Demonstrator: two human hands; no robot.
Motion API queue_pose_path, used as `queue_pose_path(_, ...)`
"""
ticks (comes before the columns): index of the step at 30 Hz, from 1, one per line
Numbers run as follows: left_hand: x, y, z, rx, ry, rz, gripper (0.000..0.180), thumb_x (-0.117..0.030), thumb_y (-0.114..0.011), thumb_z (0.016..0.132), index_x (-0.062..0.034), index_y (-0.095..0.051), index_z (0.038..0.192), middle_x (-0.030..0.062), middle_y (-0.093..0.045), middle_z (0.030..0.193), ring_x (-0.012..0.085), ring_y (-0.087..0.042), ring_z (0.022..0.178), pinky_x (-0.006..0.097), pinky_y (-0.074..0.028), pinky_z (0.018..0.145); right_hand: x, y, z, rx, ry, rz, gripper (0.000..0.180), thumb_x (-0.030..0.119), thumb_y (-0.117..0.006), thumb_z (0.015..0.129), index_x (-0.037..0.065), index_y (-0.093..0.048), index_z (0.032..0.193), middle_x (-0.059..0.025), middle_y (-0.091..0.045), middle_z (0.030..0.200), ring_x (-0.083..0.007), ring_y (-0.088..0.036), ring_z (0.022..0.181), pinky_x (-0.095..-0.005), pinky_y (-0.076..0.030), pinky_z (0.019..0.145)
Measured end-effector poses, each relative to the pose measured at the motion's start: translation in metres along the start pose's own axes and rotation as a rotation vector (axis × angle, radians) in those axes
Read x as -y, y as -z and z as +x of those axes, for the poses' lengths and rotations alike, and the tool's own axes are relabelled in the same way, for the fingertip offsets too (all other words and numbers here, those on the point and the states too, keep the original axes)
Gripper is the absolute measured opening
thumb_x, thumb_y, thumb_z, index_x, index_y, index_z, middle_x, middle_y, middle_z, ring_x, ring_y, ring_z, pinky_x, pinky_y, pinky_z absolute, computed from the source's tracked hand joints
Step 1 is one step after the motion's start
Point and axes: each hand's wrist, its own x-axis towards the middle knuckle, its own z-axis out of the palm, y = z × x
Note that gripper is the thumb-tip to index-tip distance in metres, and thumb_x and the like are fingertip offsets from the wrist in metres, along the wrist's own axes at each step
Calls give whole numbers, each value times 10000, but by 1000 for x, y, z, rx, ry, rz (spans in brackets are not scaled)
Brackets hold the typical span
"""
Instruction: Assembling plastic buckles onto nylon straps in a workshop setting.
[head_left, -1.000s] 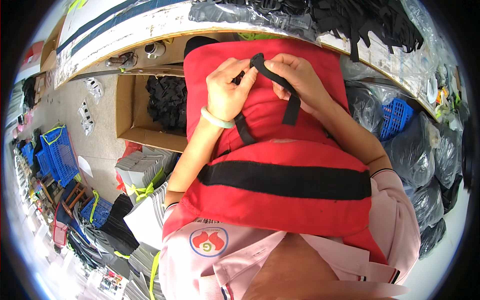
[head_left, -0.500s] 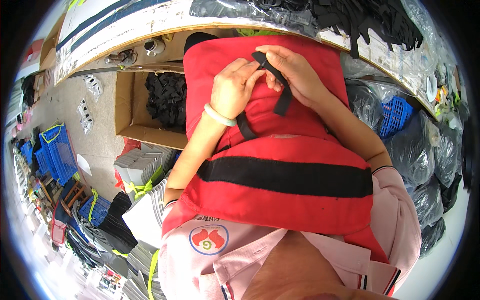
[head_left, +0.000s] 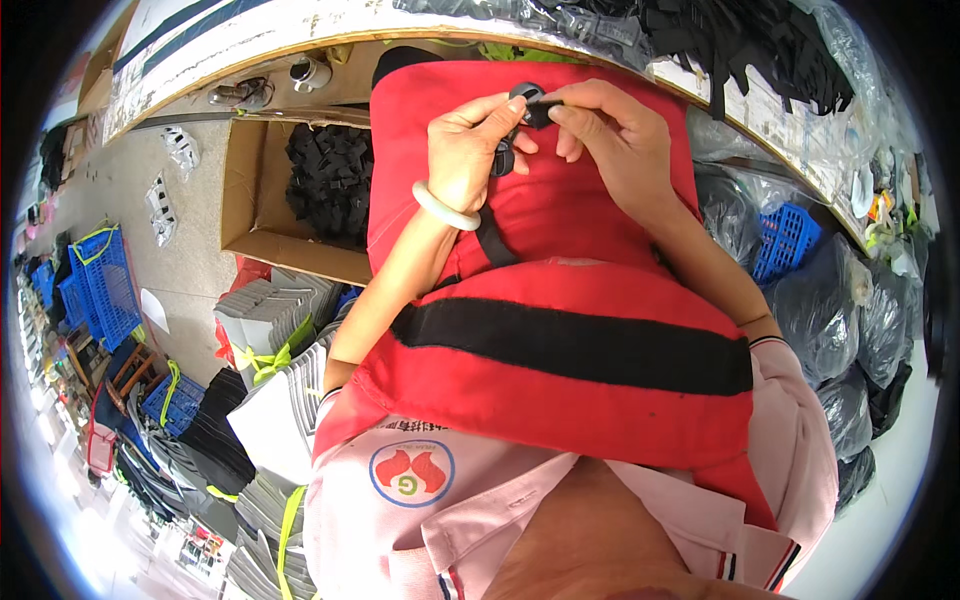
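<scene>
A red padded vest with a broad black band lies over my lap, its top reaching the table edge. My left hand, with a pale bangle on the wrist, pinches a black webbing strap that runs down the vest. My right hand holds a small black plastic buckle at the strap's upper end. Both hands meet at the buckle, fingertips almost touching.
A cardboard box of black parts stands on the floor at my left. Bundles of grey sheets tied with yellow bands and blue crates lie further left. Black plastic bags and a blue basket crowd my right. Black straps heap on the table.
Both hands have moved up the vest. The strap, held as a loose loop before, is now gathered at the buckle between my fingertips.
</scene>
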Motion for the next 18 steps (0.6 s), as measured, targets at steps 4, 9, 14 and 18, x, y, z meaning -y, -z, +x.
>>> queue_pose_path(4, 5, -1, 0, -25, -134, 83, 195, -36, -656, 877, 81, -656, 1032, 128, -683, 853, 155, -655, 631, 236, -513, 426, -14, 8, 2, 68, -347, 114, 148, 152, -651, 899, 7, -625, 912, -38, -630, 751, -73, -577, 565, -199, -469, 488)
queue_pose_path(9, 8, -5, -6, -61, -191, 157, 192, -26, -669, 863, 63, -667, 1033, 109, -679, 826, 128, -638, 627, 223, -521, 432, -25, 8, 1, 88, -470, 164, 162, 161, -659, 892, 17, -589, 866, -43, -622, 726, -86, -592, 552, -206, -480, 470)
queue_pose_path(14, 6, -6, -5, -89, -288, 203, 154, -10, -677, 851, 31, -693, 999, 75, -646, 874, 91, -584, 596, 217, -530, 443, -28, -6, 0, 2, -510, 366, 151, 149, -656, 883, 17, -583, 890, -51, -621, 744, -90, -597, 557, -213, -493, 472)
queue_pose_path(18, 8, -5, -6, -75, -317, 234, 158, 7, -674, 848, 36, -690, 1003, 74, -628, 915, 94, -587, 602, 214, -530, 449, -27, -7, 1, 1, -567, 412, 127, 155, -628, 912, 52, -558, 887, -27, -595, 758, -87, -587, 575, -225, -491, 502)
